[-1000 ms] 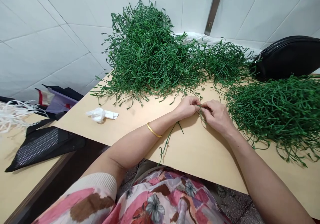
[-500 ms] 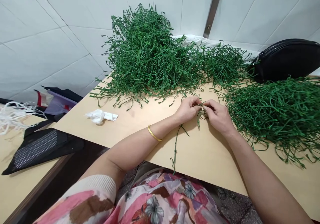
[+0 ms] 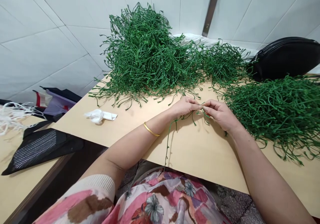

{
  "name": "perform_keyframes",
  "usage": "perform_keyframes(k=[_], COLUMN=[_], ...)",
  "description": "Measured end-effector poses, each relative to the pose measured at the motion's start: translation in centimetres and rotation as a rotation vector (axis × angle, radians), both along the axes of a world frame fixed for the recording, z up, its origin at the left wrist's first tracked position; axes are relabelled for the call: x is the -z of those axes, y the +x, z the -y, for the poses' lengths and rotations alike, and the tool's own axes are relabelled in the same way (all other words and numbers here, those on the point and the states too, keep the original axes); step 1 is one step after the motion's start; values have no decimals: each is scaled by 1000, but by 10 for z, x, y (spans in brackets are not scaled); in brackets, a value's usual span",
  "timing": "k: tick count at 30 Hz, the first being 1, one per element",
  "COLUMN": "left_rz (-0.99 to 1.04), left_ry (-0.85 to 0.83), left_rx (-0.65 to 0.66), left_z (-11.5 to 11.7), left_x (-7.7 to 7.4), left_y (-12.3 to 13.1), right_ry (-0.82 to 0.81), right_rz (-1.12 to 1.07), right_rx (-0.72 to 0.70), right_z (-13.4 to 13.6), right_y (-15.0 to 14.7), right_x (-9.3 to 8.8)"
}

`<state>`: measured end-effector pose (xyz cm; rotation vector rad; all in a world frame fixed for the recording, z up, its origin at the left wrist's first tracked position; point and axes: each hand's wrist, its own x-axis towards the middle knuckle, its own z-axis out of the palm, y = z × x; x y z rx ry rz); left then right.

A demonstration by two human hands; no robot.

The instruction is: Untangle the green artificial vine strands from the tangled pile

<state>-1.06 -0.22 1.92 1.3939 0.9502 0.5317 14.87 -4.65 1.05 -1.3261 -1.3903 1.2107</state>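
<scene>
My left hand (image 3: 185,106) and my right hand (image 3: 220,115) meet over the table, fingertips nearly touching. Each pinches a thin green artificial stem (image 3: 168,144); the spot where they grip it is mostly covered by the fingers. From under my left hand the stem trails down past the table's front edge, with small offshoots along it. Short green ends also dangle below the fingertips. To the right of my right hand lies a heap of green stems (image 3: 275,114). A taller heap of the same stems (image 3: 147,54) rises behind my left hand.
A smaller clump of stems (image 3: 222,62) joins the heaps at the back. A black bag (image 3: 287,59) stands at the back right. White crumpled tissue (image 3: 98,116) lies on the wooden table (image 3: 200,154). At left are a black mesh pouch (image 3: 35,150) and white strings (image 3: 15,115).
Both hands stay together, and my left hand has flattened and shifted slightly left. The trailing stem has been lifted and moved left, now hanging from beneath that hand.
</scene>
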Motion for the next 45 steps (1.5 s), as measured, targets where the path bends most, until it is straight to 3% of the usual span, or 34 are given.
perform_keyframes(k=[7,13,16,19,24,29,33,40,42,45], left_rz=[29,-65,-108,-140,-236,-284,-167,144,148,171], left_ry=[62,212,358,512,623,649,555,135,66,-7], left_rx=[-78,-67,-113,-155,-85,-145,-132,-83,-86,-43], left_z=[4,0,-2,-2,0,2,2,5,5,1], left_x=[-1,5,12,18,18,15,19,17,13,7], left_y=[3,2,4,6,5,5,8,12,10,5], right_ry=[64,494,560,488,232,212,270,399,399,265], right_rz=[125,648,800,725,412,309,458,665,603,254], right_rx=[-55,-11,17,67,82,70,138,189,200,165], right_z=[-1,0,3,5,3,4,7,5,4,3], right_y=[2,-1,-6,-10,-9,-12,-18,-17,-17,-17], right_x=[3,2,1,3,11,10,7,6,5,4])
